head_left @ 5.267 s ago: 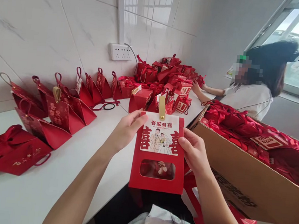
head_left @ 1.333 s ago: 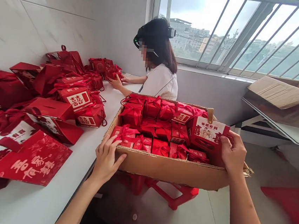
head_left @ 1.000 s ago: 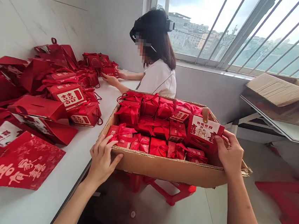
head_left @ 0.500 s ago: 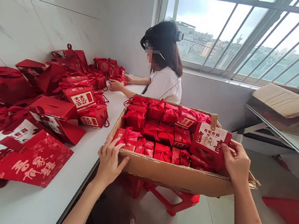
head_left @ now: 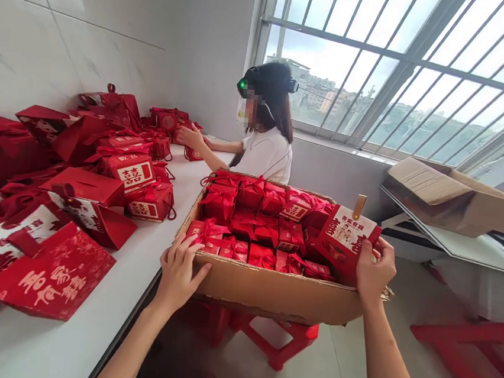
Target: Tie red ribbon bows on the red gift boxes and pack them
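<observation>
A cardboard box [head_left: 277, 292] full of red gift boxes tied with ribbon bows [head_left: 263, 256] is before me. My left hand [head_left: 179, 268] grips its near left corner, fingers over the rim and thumb against the outer side. At the right end, my right hand [head_left: 375, 272] is closed on the right edge of a larger red gift box [head_left: 340, 245]. That box has a white printed panel and a tan strap on top, and it stands tilted among the contents. Its lower part is hidden by the cardboard wall.
On the white table [head_left: 102, 311] at left lies a heap of red gift boxes [head_left: 129, 165]. A co-worker [head_left: 269, 149] sits at its far end, hands near more boxes. Red stools [head_left: 281, 346] are below; an open cardboard carton [head_left: 465, 197] lies at right.
My view has shifted up and to the right. Both my hands keep their holds. The co-worker has lifted one hand above the boxes.
</observation>
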A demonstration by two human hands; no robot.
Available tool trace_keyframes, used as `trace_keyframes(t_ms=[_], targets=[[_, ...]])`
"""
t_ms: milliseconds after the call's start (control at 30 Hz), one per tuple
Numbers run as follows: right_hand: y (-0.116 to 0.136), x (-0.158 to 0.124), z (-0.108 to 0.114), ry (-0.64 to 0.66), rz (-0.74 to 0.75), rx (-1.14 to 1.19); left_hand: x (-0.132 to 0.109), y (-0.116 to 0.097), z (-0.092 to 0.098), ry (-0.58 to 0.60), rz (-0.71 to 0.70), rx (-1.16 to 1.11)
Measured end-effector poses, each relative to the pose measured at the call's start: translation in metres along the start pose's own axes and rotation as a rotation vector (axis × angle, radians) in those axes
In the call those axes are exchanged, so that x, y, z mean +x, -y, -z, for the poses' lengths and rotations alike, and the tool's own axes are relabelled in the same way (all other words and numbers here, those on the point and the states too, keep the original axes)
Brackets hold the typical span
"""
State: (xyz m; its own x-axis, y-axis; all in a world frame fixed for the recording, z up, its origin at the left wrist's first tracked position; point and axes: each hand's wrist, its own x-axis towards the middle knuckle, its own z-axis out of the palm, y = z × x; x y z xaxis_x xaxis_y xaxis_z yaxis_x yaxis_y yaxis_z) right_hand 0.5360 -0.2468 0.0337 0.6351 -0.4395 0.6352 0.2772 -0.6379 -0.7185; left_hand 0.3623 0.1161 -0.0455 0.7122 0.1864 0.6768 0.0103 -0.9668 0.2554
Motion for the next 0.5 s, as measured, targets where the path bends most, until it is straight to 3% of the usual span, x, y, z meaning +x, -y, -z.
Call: trace_keyframes(t_ms=[100,233,500], targets=[[0.003,0.000,0.005,-0.068,-0.037,0.072,0.000,0.000,-0.001,-0.004,0.010,-0.002],[0.010,-0.005,0.005,-0.034,-0.056,0.124,0.000,-0.001,-0.001,-0.017,0.005,0.008],[0.043,-0.026,-0.018,0.446,-0.039,0.295,-0.001,-0.004,0.001,-0.005,0.020,0.007]])
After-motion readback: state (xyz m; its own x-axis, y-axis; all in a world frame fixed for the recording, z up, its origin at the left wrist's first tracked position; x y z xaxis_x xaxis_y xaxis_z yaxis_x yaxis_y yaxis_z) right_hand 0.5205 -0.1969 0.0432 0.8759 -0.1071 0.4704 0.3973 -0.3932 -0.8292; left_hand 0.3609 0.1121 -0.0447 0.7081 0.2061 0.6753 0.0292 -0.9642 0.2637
